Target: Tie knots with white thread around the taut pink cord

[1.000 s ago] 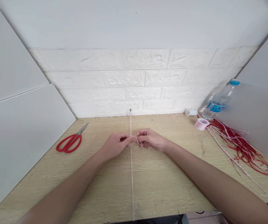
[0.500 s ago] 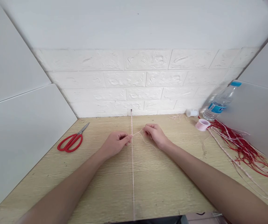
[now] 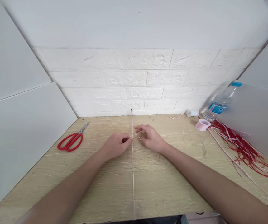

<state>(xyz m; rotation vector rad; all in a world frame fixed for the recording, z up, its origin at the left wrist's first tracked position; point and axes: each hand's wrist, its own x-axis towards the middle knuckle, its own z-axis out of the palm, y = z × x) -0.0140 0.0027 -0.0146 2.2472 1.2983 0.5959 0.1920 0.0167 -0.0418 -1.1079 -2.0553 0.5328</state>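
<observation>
A pale pink cord [image 3: 133,174] runs taut from a hook on the wall toward the near table edge. Its far part is a braided stretch [image 3: 131,122]. My left hand [image 3: 118,145] pinches the cord at the lower end of the braid, thumb against forefinger. Just to the right, my right hand [image 3: 150,137] has its fingers apart and slightly curled, with the forefinger reaching toward the braid. A thin loose thread [image 3: 137,135] arcs from the pinch to beneath the right hand, and its tail shows below the wrist.
Red-handled scissors [image 3: 71,141] lie at left. On the right are a pink thread spool [image 3: 203,125], a white spool [image 3: 192,113], a water bottle [image 3: 220,102] and a tangle of red cords [image 3: 246,149]. A white brick-patterned wall [image 3: 157,77] closes the back.
My right hand has opened from its pinch on the thin thread and shifted left toward the braid. The thread has slackened into a small arc. My left hand keeps its pinch.
</observation>
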